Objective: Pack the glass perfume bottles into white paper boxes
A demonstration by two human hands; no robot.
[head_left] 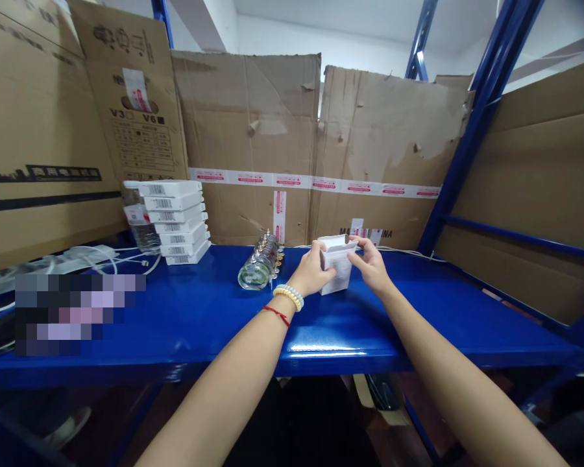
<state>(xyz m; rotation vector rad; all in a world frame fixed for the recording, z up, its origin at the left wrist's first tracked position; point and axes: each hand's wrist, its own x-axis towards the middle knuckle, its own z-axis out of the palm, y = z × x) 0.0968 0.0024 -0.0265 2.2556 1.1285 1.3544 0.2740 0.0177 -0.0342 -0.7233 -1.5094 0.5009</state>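
Glass bottles [261, 266] beside held box [337, 263]

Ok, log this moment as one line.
left hand: grips small white box | right hand: fingers on its open top flap | near: row of glass bottles, stack of white boxes | surface: blue shelf

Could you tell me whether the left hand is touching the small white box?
Touching: the head view shows the left hand wrapped around the white box's left side.

1. A stockroom or warehouse packing spot: blue steel racking [472, 123] with a blue shelf [199, 318] as worktop.
2. Big taped cardboard cartons [253, 143] line the back.
3. A stack of barcoded white product boxes [175, 220] stands ready.
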